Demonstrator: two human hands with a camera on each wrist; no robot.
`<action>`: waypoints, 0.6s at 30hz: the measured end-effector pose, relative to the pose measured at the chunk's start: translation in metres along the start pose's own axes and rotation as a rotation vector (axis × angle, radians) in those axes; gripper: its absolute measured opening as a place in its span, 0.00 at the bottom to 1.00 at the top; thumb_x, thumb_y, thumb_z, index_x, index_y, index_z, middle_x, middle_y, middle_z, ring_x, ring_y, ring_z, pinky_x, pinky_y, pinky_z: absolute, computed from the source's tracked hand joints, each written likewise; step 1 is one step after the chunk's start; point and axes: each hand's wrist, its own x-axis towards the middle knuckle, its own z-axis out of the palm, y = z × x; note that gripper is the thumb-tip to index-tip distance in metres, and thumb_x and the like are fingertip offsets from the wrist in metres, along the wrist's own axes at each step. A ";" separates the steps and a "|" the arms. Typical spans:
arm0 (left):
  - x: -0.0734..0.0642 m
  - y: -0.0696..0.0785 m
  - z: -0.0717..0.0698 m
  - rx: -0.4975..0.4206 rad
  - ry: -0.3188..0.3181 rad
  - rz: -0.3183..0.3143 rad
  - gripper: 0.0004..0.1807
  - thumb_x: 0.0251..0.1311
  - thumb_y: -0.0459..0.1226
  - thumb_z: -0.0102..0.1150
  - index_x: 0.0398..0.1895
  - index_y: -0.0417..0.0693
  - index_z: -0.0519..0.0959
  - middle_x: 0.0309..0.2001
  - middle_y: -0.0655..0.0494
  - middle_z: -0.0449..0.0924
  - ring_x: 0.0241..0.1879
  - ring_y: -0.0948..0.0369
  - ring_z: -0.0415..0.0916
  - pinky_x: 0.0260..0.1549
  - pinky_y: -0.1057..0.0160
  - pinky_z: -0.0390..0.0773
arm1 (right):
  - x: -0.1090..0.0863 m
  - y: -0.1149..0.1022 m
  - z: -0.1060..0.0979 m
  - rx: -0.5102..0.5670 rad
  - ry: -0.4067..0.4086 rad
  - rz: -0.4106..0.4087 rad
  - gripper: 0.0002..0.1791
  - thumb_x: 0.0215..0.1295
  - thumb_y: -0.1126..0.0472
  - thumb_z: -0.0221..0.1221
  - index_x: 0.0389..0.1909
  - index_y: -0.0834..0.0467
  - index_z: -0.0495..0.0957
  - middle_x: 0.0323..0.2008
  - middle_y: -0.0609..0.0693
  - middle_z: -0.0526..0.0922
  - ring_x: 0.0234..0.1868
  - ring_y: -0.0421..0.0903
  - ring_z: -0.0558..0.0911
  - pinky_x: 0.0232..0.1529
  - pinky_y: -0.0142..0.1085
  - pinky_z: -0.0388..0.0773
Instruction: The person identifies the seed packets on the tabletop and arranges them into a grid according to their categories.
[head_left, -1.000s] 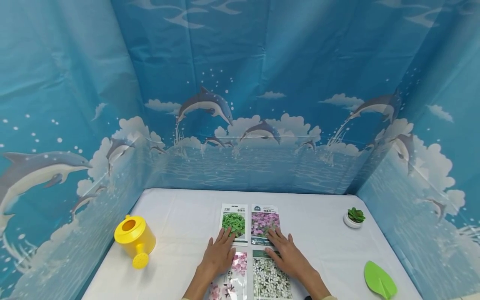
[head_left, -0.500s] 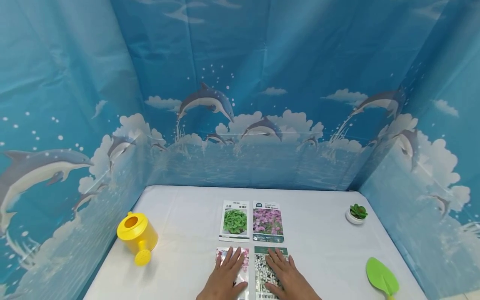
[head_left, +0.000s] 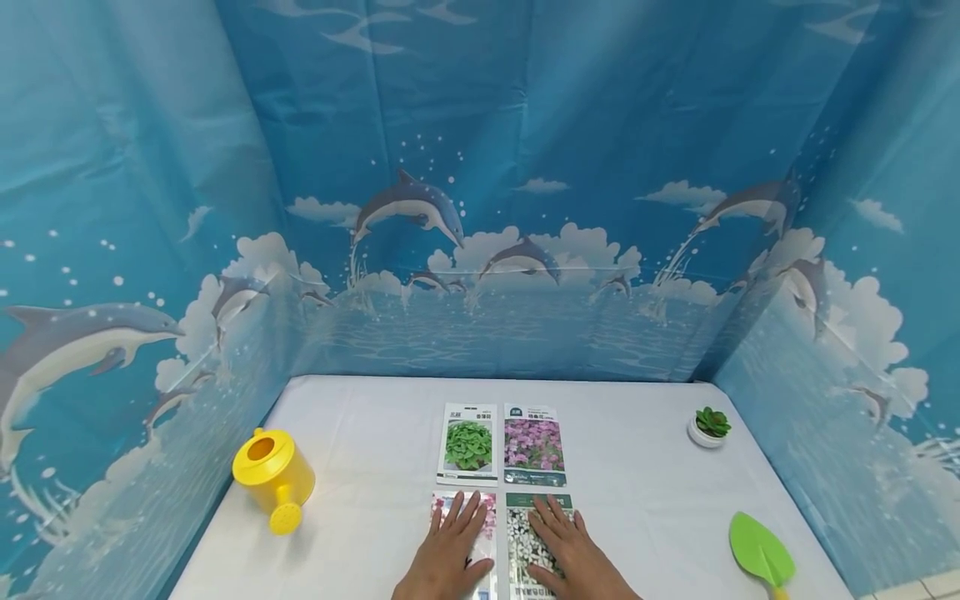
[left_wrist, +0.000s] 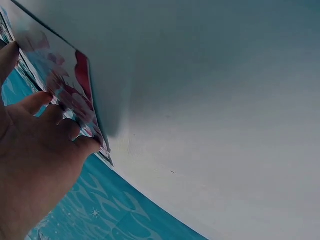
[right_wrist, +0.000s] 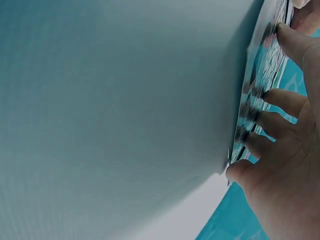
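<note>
Four seed packets would exceed a plain pair, so several lie in a two-by-two block on the white table. My left hand (head_left: 446, 554) rests with straight, spread fingers on the pink-flower packet (head_left: 486, 546) at near left. On the white-flower packet (head_left: 519, 542) at near right lies my right hand (head_left: 573, 550), its fingers also straight. Just beyond the fingertips are the green-leaf packet (head_left: 468, 445) and the purple-flower packet (head_left: 534, 445), both untouched. Both wrist views show the fingertips touching the packets; the palms cover parts of the near packets.
On the left of the white table (head_left: 360, 467) stands a yellow watering can (head_left: 273, 479). A small potted succulent (head_left: 709, 427) sits at the back right, with a green toy trowel (head_left: 761, 550) nearer the front. Blue dolphin-print curtains (head_left: 495, 333) enclose the back and sides.
Both hands have drawn back toward the near edge, from the far packets onto the near ones. Over the last half second they have stayed in place.
</note>
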 end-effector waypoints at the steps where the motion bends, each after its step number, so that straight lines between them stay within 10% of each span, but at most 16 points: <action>1: 0.000 -0.001 0.000 -0.002 0.008 0.007 0.43 0.75 0.58 0.58 0.83 0.44 0.65 0.85 0.46 0.59 0.84 0.43 0.53 0.84 0.45 0.36 | 0.000 0.000 0.000 0.003 0.002 0.000 0.44 0.76 0.37 0.62 0.78 0.66 0.69 0.82 0.68 0.60 0.80 0.75 0.57 0.67 0.83 0.57; 11: 0.007 -0.006 -0.006 -0.100 0.031 -0.032 0.40 0.78 0.59 0.53 0.85 0.49 0.64 0.87 0.47 0.53 0.87 0.45 0.43 0.76 0.23 0.43 | 0.008 -0.001 -0.006 0.086 0.043 0.054 0.43 0.78 0.39 0.61 0.81 0.63 0.66 0.85 0.65 0.54 0.83 0.73 0.52 0.69 0.84 0.49; 18: 0.024 0.005 -0.046 -0.064 0.173 -0.050 0.39 0.78 0.51 0.61 0.84 0.43 0.64 0.85 0.38 0.53 0.85 0.38 0.46 0.73 0.18 0.45 | 0.028 0.001 -0.040 -0.095 0.367 0.144 0.44 0.77 0.46 0.65 0.85 0.58 0.60 0.87 0.60 0.50 0.86 0.68 0.48 0.74 0.80 0.48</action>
